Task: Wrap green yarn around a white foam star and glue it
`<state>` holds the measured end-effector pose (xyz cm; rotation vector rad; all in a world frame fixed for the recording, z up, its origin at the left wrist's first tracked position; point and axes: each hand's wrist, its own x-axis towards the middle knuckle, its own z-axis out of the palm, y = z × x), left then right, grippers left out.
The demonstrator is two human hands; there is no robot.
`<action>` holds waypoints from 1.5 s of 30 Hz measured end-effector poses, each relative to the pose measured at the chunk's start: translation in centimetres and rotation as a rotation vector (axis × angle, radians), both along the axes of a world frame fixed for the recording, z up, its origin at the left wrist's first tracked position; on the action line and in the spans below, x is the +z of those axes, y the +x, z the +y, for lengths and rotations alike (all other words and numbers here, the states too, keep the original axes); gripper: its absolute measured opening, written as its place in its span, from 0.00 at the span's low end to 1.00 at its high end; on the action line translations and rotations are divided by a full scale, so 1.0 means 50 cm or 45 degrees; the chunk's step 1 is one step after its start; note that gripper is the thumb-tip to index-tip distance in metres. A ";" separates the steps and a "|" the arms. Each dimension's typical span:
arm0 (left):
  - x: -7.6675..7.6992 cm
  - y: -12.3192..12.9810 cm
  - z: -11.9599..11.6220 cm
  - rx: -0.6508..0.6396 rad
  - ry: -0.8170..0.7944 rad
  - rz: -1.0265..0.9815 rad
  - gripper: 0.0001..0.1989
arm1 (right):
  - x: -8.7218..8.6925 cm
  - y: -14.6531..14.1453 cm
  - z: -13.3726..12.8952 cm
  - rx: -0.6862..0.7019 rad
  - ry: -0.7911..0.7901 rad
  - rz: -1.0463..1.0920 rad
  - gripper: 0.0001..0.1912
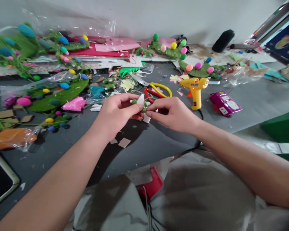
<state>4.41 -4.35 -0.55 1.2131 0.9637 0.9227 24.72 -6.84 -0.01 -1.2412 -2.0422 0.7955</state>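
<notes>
Between both hands, above the grey table, is a small white piece (141, 99) with green yarn (144, 108) around it. My left hand (120, 112) pinches the white piece between thumb and fingers. On the other side, my right hand (168, 112) has its thumb and fingertips pressed together at the green yarn. Just behind the hands lie scissors with red and yellow handles (161, 89). A yellow glue gun (196, 91) with a lit orange light stands to the right. White paper scraps (124, 142) lie in front of my left hand.
Green yarn-wrapped shapes with coloured egg-like balls (60, 93) cover the left and back of the table (139, 157). A purple packet (225, 103) is at the right, an orange packet (13, 138) at the left. A dark-screened device (1, 176) sits at the near left edge.
</notes>
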 end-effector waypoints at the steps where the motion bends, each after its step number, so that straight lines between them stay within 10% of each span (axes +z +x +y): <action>1: -0.003 0.000 0.001 0.015 0.026 0.038 0.13 | 0.000 -0.001 -0.002 0.020 0.028 -0.029 0.07; 12: -0.004 0.004 -0.006 -0.121 0.118 0.275 0.12 | 0.024 0.011 -0.005 0.166 0.544 -0.572 0.14; 26: 0.024 -0.011 -0.006 -0.329 -0.330 -0.103 0.10 | 0.014 0.024 0.011 -0.104 0.112 0.136 0.11; 45: -0.009 -0.002 -0.001 -0.082 0.243 0.270 0.09 | 0.020 0.013 -0.014 0.091 0.455 -0.422 0.11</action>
